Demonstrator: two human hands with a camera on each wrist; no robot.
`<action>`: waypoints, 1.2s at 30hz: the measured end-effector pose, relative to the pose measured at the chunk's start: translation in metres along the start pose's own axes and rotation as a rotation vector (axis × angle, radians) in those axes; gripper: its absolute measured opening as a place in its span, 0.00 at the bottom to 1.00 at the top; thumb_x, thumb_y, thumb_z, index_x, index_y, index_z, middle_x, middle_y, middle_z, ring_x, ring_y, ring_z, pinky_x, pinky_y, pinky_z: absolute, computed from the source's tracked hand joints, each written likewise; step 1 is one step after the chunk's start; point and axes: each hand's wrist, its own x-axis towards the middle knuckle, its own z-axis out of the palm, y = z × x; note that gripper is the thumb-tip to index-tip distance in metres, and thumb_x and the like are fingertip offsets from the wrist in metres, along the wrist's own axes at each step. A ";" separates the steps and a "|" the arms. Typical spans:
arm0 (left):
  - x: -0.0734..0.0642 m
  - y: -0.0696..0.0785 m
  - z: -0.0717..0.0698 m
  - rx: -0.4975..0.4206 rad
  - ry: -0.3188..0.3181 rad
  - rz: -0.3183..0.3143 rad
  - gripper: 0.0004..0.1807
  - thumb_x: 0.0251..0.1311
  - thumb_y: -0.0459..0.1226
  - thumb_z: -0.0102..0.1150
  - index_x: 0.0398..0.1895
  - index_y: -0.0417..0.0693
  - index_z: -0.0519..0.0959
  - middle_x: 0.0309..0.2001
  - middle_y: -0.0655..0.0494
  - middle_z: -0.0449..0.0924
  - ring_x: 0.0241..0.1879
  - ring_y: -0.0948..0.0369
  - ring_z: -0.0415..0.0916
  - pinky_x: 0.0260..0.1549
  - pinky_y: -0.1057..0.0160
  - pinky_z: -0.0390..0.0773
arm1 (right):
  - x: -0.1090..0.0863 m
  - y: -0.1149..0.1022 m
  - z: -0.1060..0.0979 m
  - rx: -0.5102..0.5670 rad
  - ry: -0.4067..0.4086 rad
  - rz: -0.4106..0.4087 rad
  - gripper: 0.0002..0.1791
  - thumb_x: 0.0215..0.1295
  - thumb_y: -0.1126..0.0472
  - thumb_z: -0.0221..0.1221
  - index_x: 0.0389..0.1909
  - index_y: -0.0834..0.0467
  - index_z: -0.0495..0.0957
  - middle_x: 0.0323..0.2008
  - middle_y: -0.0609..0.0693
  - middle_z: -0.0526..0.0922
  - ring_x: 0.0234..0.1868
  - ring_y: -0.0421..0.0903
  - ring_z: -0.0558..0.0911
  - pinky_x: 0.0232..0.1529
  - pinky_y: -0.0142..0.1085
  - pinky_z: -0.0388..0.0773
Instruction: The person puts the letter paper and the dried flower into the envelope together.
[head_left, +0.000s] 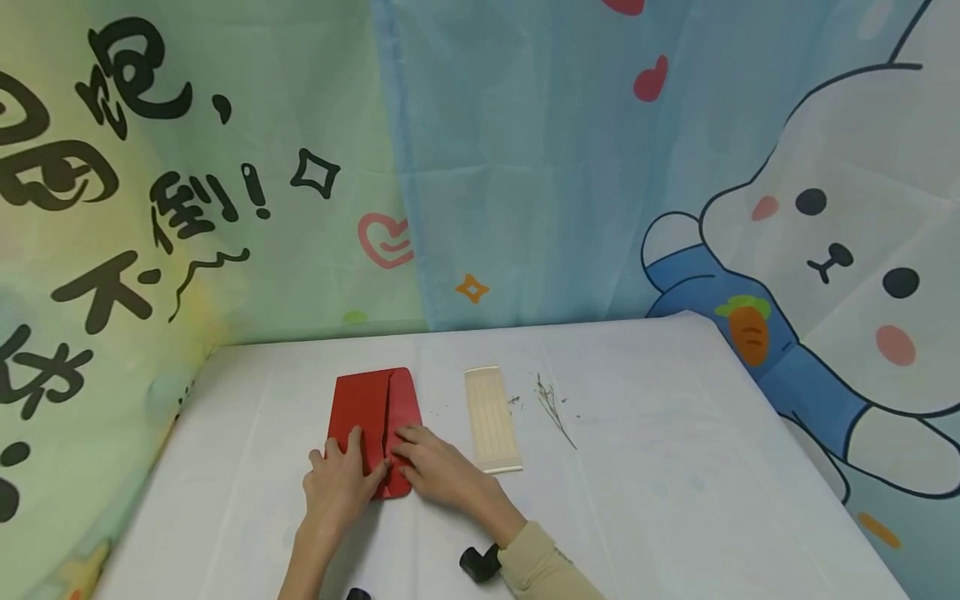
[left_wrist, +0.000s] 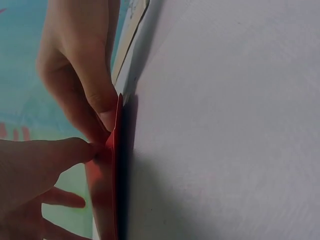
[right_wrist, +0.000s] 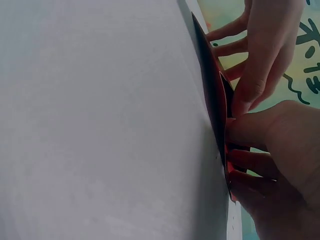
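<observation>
A red paper envelope (head_left: 360, 402) lies on the white table, with a lighter red flap (head_left: 405, 398) along its right side. A dark gap runs between body and flap. On the envelope's lower body rests my left hand (head_left: 333, 479), fingers spread, its thumb at the gap. From the right, my right hand (head_left: 442, 471) holds the flap with bent fingers. In the left wrist view, the right thumb and fingers meet at the envelope's edge beside the left thumb. The right wrist view shows the envelope (right_wrist: 212, 85) edge-on, both thumbs close together at its opening.
Right of the envelope lies a pale slatted strip (head_left: 492, 417), and beyond it a dried sprig (head_left: 551, 408) with small crumbs around it. A black object (head_left: 477, 565) sits by the right cuff. Printed curtains (head_left: 525, 167) hang behind the white-covered table (head_left: 675, 467).
</observation>
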 end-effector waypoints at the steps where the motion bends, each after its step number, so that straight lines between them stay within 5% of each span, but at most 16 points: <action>1: 0.000 0.000 0.000 0.004 -0.001 0.006 0.41 0.62 0.52 0.68 0.71 0.38 0.68 0.48 0.29 0.73 0.43 0.36 0.72 0.32 0.42 0.82 | 0.000 0.000 0.001 0.000 0.002 -0.004 0.18 0.74 0.61 0.60 0.62 0.61 0.81 0.70 0.56 0.75 0.74 0.52 0.71 0.71 0.40 0.70; 12: 0.000 0.003 -0.002 0.027 -0.015 0.097 0.34 0.65 0.46 0.65 0.74 0.56 0.69 0.51 0.29 0.69 0.35 0.37 0.72 0.29 0.46 0.84 | 0.002 0.001 0.003 0.023 0.011 -0.020 0.18 0.74 0.61 0.60 0.62 0.61 0.80 0.70 0.56 0.74 0.73 0.50 0.72 0.71 0.39 0.70; 23: -0.003 0.006 -0.005 0.026 -0.028 0.119 0.26 0.67 0.45 0.64 0.67 0.54 0.75 0.54 0.28 0.66 0.38 0.33 0.73 0.33 0.42 0.84 | 0.001 0.002 0.004 0.036 0.011 -0.015 0.20 0.75 0.61 0.59 0.64 0.61 0.79 0.70 0.56 0.75 0.73 0.50 0.72 0.71 0.39 0.69; 28: -0.001 0.001 -0.007 0.005 -0.087 0.134 0.32 0.63 0.54 0.67 0.68 0.54 0.74 0.65 0.23 0.65 0.44 0.28 0.74 0.36 0.39 0.83 | 0.000 0.002 0.004 0.023 0.009 -0.022 0.19 0.74 0.61 0.60 0.63 0.61 0.80 0.70 0.56 0.75 0.72 0.50 0.72 0.71 0.39 0.70; 36: 0.000 -0.004 -0.013 -0.050 -0.156 0.140 0.48 0.42 0.60 0.80 0.69 0.56 0.74 0.68 0.22 0.63 0.52 0.24 0.71 0.41 0.37 0.82 | 0.000 0.001 0.003 0.019 -0.011 -0.003 0.19 0.74 0.61 0.61 0.63 0.59 0.80 0.70 0.55 0.75 0.73 0.50 0.71 0.71 0.40 0.70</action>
